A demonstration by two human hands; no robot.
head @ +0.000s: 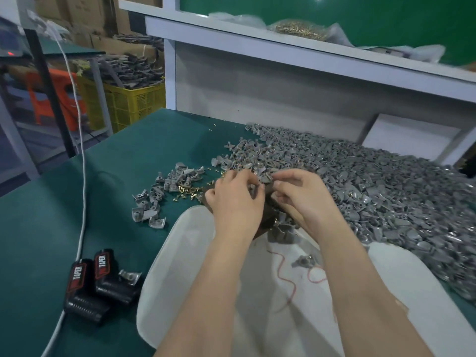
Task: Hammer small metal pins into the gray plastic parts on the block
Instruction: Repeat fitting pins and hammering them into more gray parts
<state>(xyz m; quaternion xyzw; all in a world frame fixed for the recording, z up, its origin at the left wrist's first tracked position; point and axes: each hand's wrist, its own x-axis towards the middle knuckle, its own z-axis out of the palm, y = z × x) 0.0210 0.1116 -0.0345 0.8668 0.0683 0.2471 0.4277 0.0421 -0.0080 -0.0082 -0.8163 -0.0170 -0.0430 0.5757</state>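
Gray plastic parts (360,181) are being heaped across the green desk (51,215) (right side mostly). One gray part (265,177) is being pinched between fingers of the left hand (235,199) and right hand (298,195), above a dark block (266,217); brass pins (186,190) lie just left.

Two bare forearms reaching forward from the lower edge of the view, drawing closer together toward the wrists. Left hand (235,199) palm down, back of the hand facing the camera, fingers (246,176) curled and bunched together at the tips. Right hand (298,194) just beside it, also palm down, fingers bent inward toward the left hand, thumb tucked under. Fingertips of both hands very near each other, almost touching. Impossible to tell whether either hand pinches anything.
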